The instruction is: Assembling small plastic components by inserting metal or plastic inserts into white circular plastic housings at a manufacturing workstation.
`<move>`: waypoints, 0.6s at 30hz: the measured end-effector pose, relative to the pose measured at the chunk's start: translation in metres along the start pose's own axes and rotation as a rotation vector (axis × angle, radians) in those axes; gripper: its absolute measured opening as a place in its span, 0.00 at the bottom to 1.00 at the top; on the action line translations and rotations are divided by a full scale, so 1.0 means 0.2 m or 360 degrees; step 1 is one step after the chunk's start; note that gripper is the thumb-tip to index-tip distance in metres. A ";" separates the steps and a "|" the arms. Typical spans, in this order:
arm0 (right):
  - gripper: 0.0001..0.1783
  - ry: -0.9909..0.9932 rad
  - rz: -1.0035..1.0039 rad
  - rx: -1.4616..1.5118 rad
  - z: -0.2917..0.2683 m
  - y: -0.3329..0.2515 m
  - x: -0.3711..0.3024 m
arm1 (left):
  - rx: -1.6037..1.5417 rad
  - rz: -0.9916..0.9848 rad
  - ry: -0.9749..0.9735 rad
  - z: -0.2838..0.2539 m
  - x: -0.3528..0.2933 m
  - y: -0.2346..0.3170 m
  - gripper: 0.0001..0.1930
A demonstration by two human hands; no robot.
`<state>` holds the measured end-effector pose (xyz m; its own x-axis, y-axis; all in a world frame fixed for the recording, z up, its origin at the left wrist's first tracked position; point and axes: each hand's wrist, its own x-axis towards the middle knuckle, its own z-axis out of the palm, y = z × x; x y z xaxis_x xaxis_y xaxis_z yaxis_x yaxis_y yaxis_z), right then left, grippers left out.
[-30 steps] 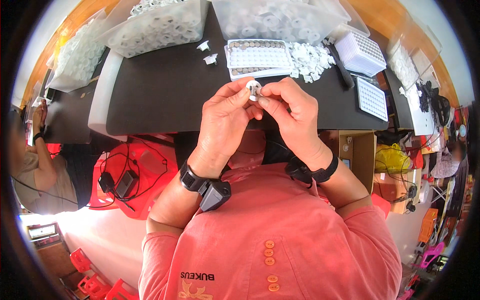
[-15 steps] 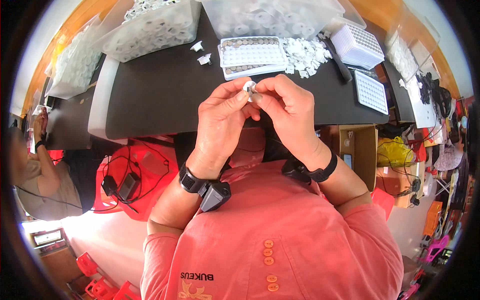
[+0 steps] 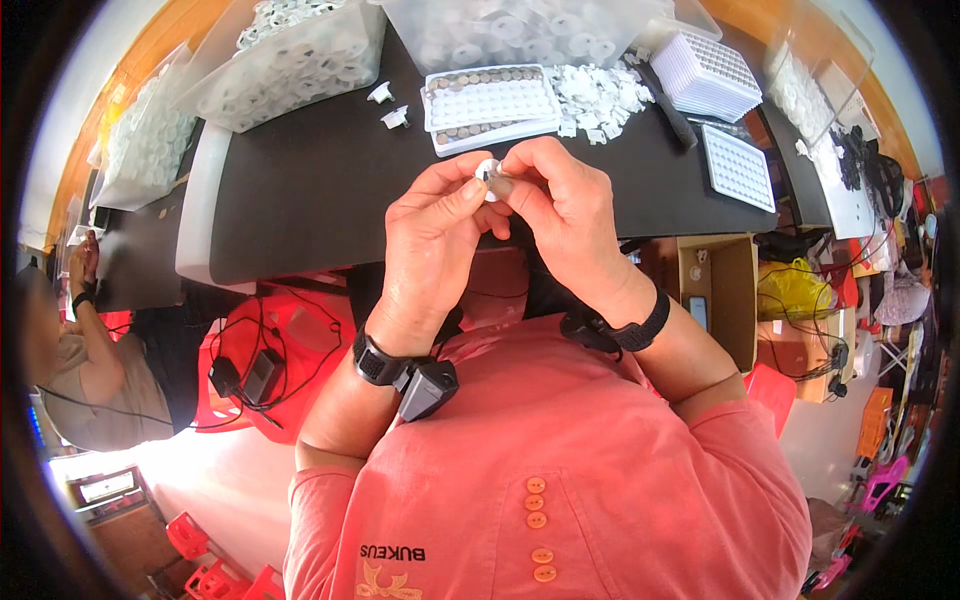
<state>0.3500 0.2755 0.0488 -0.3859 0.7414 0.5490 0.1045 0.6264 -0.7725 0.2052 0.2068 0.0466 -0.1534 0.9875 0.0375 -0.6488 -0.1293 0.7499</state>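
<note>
White and round, a small part (image 3: 487,170) sits in the upper middle of the frame, between the left hand (image 3: 433,226) and the right hand (image 3: 568,202). The left one pinches it by its left side; the right one is at its right side, but whether it also clamps, I cannot tell.

A black adapter (image 3: 263,377) rests on a red seat (image 3: 312,385). A yellow bag (image 3: 795,290) tops what seems a brown carton (image 3: 787,352).
</note>
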 end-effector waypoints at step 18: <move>0.07 -0.0307 -0.0249 -0.0063 -0.04 0.03 0.08 | -0.0130 -0.0092 0.0051 -0.03 0.02 0.02 0.16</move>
<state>0.3512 0.2936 0.0554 -0.5675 0.5775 0.5869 0.0640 0.7416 -0.6678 0.1987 0.2101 0.0457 -0.1369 0.9902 -0.0265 -0.7157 -0.0804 0.6938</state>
